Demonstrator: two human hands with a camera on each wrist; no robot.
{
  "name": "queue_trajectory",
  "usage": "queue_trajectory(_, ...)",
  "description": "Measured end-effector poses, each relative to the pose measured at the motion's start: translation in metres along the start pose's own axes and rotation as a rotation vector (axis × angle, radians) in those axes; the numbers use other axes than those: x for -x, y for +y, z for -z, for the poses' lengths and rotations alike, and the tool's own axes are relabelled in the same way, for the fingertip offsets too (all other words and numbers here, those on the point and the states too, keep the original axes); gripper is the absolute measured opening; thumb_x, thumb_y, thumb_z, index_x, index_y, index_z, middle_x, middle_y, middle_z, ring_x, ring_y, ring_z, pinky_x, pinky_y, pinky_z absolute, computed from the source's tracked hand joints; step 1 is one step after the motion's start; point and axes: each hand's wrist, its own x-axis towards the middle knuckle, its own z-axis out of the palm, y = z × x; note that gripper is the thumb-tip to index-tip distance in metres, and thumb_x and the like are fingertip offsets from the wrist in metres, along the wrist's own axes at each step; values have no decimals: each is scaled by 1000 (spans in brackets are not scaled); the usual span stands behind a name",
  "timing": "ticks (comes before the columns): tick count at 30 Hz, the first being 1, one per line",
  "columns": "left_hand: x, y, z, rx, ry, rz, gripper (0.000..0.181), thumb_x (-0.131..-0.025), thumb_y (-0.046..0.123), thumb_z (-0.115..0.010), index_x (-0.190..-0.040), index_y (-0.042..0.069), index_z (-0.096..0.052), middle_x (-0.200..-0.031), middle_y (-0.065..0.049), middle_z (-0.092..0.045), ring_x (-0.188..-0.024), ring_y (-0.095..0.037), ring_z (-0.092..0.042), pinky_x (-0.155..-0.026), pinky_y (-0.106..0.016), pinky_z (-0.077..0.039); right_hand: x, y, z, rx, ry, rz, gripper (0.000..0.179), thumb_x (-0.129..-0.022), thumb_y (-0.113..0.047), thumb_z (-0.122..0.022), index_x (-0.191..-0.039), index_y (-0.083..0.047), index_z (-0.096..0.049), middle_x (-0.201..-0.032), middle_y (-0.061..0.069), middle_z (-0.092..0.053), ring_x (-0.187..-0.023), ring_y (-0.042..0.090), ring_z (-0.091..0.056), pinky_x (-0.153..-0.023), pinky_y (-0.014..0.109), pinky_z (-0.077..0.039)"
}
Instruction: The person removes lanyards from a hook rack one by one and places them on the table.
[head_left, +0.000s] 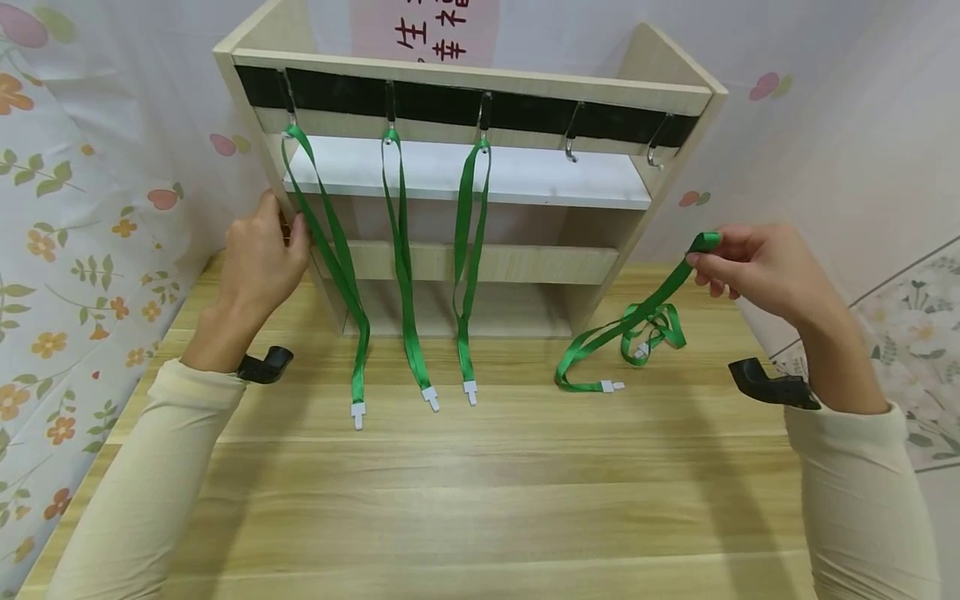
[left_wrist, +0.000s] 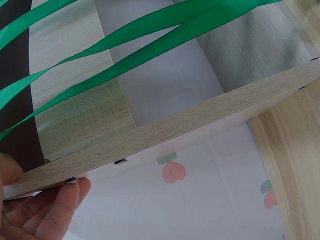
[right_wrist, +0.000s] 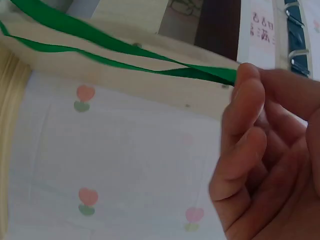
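Observation:
My right hand [head_left: 765, 267] pinches the looped end of a green lanyard [head_left: 652, 304] between thumb and fingers, to the right of the wooden rack. The lanyard slants down to the table, where its white clip [head_left: 611, 387] lies. In the right wrist view the two strands of its ribbon [right_wrist: 125, 47] run off to the left from the fingertips. My left hand [head_left: 262, 258] grips the rack's left side panel [left_wrist: 165, 132], thumb on one face and fingers on the other. Beside it a green lanyard [head_left: 341, 267] hangs from the leftmost hook [head_left: 287, 96].
Two more lanyards hang from the second hook [head_left: 390, 104] and third hook [head_left: 485, 112]. The fourth hook [head_left: 573, 133] and fifth hook [head_left: 658, 142] are bare. Another green lanyard [head_left: 667, 329] lies bunched on the table [head_left: 480, 500] by the rack's right side.

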Motion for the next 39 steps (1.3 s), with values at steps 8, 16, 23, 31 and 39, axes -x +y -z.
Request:
queue_trajectory(8, 0, 1, 1, -3, -6, 13, 24, -99, 10, -48, -93, -12, -52, -69, -26, -57, -58, -45, -58, -50, -40, -37, 16, 5, 0, 225, -204, 10, 5, -93, -16, -68, -89, -17, -70, -71, -3, -61, -63, 14, -52, -56, 26, -41)
queue_trajectory(16, 0, 1, 1, -4, -11, 17, 24, -99, 11, -48, -93, -12, -52, -69, -26, -57, -58, -45, -58, -50, -38, -36, 19, 8, -11, 121, -483, 108, 11, -95, -13, -66, -87, -20, -67, -70, -3, -54, -56, 10, -46, -51, 27, -43)
queue_trajectory(23, 0, 1, 0, -4, -3, 10, 25, -99, 11, -48, -93, -13, -52, -70, -28, -58, -60, -46, -59, -51, -40, -38, 14, 9, -31, -13, -712, 197, 9, -97, -13, -64, -91, -19, -67, -72, -2, -59, -57, 10, -51, -53, 27, -46)
queue_trajectory(31, 0, 1, 1, -3, -3, 16, 24, -99, 11, -48, -93, -12, -52, -70, -27, -58, -60, -46, -59, -51, -40, -37, 4, 19, -68, -52, -769, 123, 6, -96, -17, -65, -92, -15, -68, -77, -1, -65, -67, 15, -62, -56, 30, -50)
queue_trajectory(39, 0, 1, 1, -11, -4, 16, 24, -99, 11, -49, -93, -12, -52, -66, -24, -54, -56, -44, -56, -49, -37, -34, -4, 36, -99, -117, -681, 66, 8, -98, -10, -60, -96, -4, -66, -81, 10, -70, -62, 14, -62, -52, 28, -47)
